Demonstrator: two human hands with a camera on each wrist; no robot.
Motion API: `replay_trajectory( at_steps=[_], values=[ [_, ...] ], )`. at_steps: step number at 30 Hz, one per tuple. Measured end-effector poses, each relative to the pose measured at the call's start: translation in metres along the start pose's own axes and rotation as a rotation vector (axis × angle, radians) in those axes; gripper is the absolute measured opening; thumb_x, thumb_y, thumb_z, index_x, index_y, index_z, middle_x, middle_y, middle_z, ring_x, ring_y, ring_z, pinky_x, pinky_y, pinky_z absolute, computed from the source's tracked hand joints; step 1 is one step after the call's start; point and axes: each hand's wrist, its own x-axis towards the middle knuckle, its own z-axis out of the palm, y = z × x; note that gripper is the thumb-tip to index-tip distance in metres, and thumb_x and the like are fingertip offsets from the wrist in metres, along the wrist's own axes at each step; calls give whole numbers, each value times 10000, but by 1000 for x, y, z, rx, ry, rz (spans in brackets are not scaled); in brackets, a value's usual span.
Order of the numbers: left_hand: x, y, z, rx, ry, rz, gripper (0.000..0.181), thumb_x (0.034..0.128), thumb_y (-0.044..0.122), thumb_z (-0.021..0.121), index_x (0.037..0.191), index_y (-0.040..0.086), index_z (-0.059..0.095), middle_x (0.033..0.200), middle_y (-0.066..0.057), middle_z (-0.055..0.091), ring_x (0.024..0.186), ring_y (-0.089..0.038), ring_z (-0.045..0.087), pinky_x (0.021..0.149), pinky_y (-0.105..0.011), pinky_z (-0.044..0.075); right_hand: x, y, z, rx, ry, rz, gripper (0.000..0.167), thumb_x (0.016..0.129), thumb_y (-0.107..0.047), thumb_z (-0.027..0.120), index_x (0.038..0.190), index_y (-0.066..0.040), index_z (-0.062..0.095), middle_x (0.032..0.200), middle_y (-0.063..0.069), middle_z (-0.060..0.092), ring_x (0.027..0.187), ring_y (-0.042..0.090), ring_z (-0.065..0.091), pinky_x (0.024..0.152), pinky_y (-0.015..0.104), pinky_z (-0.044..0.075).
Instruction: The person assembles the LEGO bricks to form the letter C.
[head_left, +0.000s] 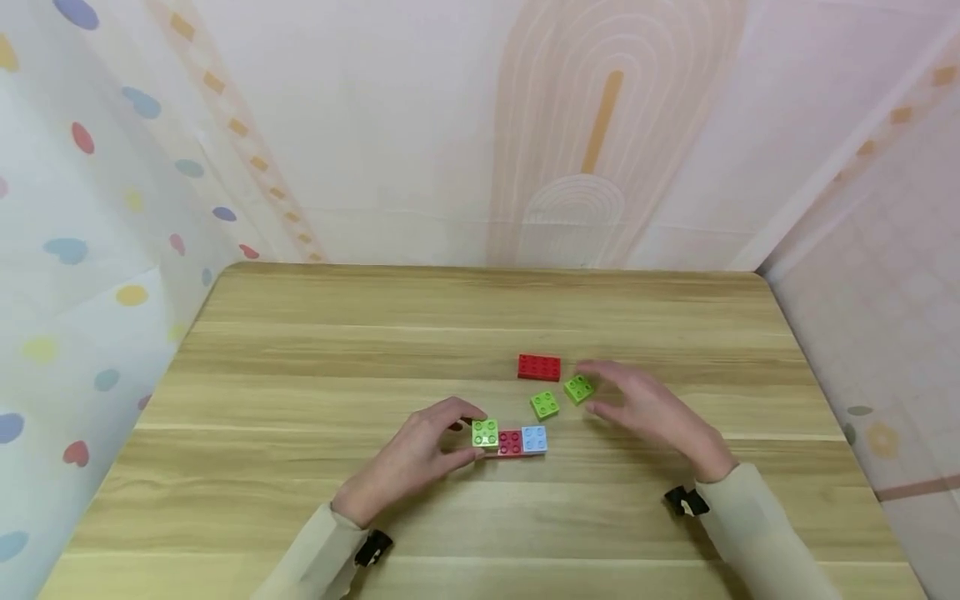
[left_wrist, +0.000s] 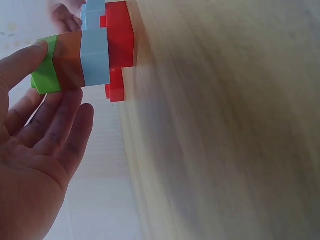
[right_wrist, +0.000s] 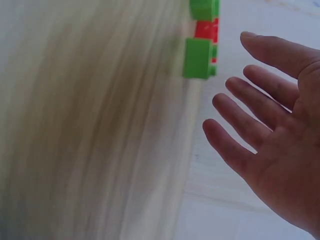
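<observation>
My left hand (head_left: 423, 443) pinches the green brick (head_left: 485, 434) atop a small stack, thumb on the near side and fingers behind. Below that green come an orange brick (left_wrist: 69, 61) and a light blue brick (left_wrist: 95, 57). They stand on one end of a long red brick (left_wrist: 120, 37). Another light blue brick (head_left: 535, 439) sits on its right end, with red studs bare between. My right hand (head_left: 637, 406), fingers spread and holding nothing, is beside a loose green brick (head_left: 579, 389). A second loose green brick (head_left: 545, 405) lies to its left.
Behind the loose green bricks lies another red brick (head_left: 539, 367), flat on the wooden table (head_left: 300, 367). Patterned cloth (head_left: 405, 125) hangs at the table's back edge and along both sides.
</observation>
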Motion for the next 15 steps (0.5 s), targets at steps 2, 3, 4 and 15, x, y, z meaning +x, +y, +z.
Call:
replay_trajectory(
  at_steps=[2,3,4,15],
  values=[
    [0,0,0,-11,-4,-6,390,912,167,815,1265,120,656,1242,3,685,1086,-211,683,931,-379,599,3,5,-1,0,-26,-3,570,944,-94,762,1463,-8,542,1474,160,575,1361,378,531,1124,566,444],
    [0,0,0,-17,-7,-8,403,910,170,816,1275,112,654,1250,-3,684,1089,-216,683,933,-380,598,4,6,-1,2,-39,1,581,942,-93,763,1470,-10,535,1482,161,567,1375,382,516,1134,569,431],
    [0,0,0,-23,-10,-11,417,909,175,817,1285,105,650,1259,-7,682,1089,-217,682,933,-381,598,5,8,-1,1,-51,9,587,942,-96,763,1475,-14,531,1484,162,565,1382,386,507,1138,571,426],
    [-4,-2,5,-72,-11,-56,460,909,189,816,1327,109,642,1286,-23,688,1086,-200,685,932,-379,599,13,14,-3,-12,-114,58,487,963,-71,733,1432,-88,604,1435,124,611,1345,348,544,1099,555,474]
  ],
)
